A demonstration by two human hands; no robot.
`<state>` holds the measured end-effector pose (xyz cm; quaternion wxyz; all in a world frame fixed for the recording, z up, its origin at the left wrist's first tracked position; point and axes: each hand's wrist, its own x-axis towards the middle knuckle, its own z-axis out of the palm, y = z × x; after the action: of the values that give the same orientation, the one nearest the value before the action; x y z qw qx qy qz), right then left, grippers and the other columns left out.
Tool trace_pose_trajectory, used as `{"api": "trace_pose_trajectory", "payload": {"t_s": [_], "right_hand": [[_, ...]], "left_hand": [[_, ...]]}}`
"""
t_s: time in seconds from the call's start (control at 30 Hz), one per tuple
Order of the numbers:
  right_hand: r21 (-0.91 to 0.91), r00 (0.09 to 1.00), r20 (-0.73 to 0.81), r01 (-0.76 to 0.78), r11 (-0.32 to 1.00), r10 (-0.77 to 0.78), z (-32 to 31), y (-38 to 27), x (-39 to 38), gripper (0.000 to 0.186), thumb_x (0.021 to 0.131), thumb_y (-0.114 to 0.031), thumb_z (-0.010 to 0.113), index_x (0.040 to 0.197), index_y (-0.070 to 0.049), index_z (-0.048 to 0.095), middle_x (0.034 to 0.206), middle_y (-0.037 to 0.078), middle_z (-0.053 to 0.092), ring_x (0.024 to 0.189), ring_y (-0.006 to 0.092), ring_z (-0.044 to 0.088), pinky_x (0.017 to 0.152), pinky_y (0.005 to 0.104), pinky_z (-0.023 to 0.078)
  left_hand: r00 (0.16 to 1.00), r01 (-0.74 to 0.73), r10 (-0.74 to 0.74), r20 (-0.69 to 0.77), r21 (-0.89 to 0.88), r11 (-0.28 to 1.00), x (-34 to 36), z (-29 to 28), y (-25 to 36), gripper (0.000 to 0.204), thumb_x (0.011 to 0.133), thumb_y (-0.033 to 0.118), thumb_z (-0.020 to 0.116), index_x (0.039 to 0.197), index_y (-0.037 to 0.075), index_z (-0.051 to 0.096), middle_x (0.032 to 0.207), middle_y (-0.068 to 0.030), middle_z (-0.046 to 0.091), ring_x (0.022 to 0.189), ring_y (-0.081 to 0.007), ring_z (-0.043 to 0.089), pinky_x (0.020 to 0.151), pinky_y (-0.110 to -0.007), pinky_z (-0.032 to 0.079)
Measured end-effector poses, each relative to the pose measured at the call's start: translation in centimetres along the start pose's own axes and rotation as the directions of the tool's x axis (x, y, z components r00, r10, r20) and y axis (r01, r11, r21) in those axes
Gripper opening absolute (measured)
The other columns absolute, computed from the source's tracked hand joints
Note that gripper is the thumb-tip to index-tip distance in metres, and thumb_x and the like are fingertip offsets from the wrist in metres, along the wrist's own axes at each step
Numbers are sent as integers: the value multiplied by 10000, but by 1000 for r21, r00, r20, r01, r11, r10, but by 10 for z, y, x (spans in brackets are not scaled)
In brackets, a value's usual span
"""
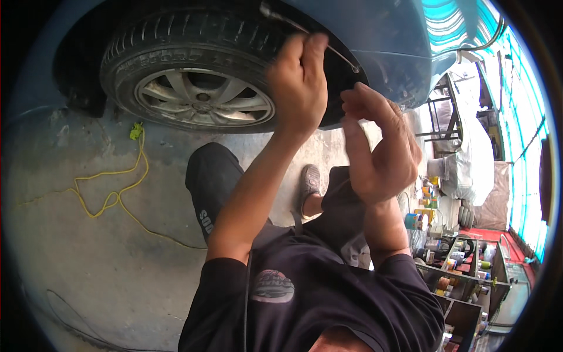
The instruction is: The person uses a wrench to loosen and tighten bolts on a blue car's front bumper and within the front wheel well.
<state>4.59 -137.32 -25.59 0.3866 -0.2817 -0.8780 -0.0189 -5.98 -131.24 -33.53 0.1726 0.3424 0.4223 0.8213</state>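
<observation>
Head view: blue car (375, 35), wheel (199, 94).
Left hand (299, 82): clenched on a thin metal rod (305, 29).
Right hand (381, 146): fingers loosely curled, grasping nothing visible.

Left hand (299, 82) grips metal rod (311, 34) by tyre (187, 64); right hand (378, 146) beside.

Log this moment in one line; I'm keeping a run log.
left hand: grips thin metal tool | right hand: open by blue fender | tyre: on floor

matt rubber tyre (176, 35), shiny metal alloy rim (205, 97), glossy blue painted car body (381, 35), rough concrete floor (88, 246)
</observation>
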Motion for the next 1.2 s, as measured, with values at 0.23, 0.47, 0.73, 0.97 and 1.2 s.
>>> {"api": "trace_pose_trajectory", "payload": {"t_s": [0.23, 0.47, 0.73, 0.97, 1.2], "right_hand": [[161, 880, 30, -473, 866, 474, 27, 96, -62, 338, 961, -69, 581, 1272, 55, 625, 1168, 214, 705, 1104, 299, 686, 965, 364, 508], [67, 956, 18, -292, 954, 292, 62, 115, -43, 415, 998, -67, 491, 1406, 9, 510, 1362, 244, 591, 1294, 376, 553, 1096, 390, 413], [58, 952, -30, -303, 951, 305, 80, 145, -45, 387, 1008, -103, 496, 1372, 29, 502, 1301, 266, 604, 1221, 421, 567, 1041, 441, 435], [-88, 951, -117, -298, 950, 288, 79, 145, -68, 319, 984, -75, 538, 1283, 33, 575, 1155, 256, 663, 1051, 433, 632, 930, 458, 491], [-218, 938, -93, -347, 912, 335, 57, 123, -89, 206, 955, -26, 594, 1153, 12, 636, 945, 234, 688, 815, 420, 679, 703, 456, 525]], "left_hand": [[985, 74, -89, -149, -103, 992, 14, 36, -5, 205, 1003, 18, 537, 1190, -51, 583, 981, -214, 708, 888, -316, 685, 818, -396, 511], [999, 22, -21, -42, 35, 999, 12, 50, -28, 100, 813, -57, 579, 715, -57, 598, 653, -237, 621, 617, -429, 634, 580, -456, 497], [909, -264, 203, 363, 128, 956, 20, 57, -76, 89, 794, 25, 606, 778, -54, 644, 781, -213, 684, 699, -357, 653, 655, -447, 531], [652, 303, -341, 678, 179, 936, 29, 38, -31, 135, 913, 27, 553, 812, -9, 635, 667, -45, 560, 546, -119, 469, 479, -299, 361], [784, 460, -254, 567, -256, 850, -5, 35, -42, 131, 941, -11, 503, 986, 25, 620, 660, 26, 491, 490, -47, 368, 414, -239, 265]]}}
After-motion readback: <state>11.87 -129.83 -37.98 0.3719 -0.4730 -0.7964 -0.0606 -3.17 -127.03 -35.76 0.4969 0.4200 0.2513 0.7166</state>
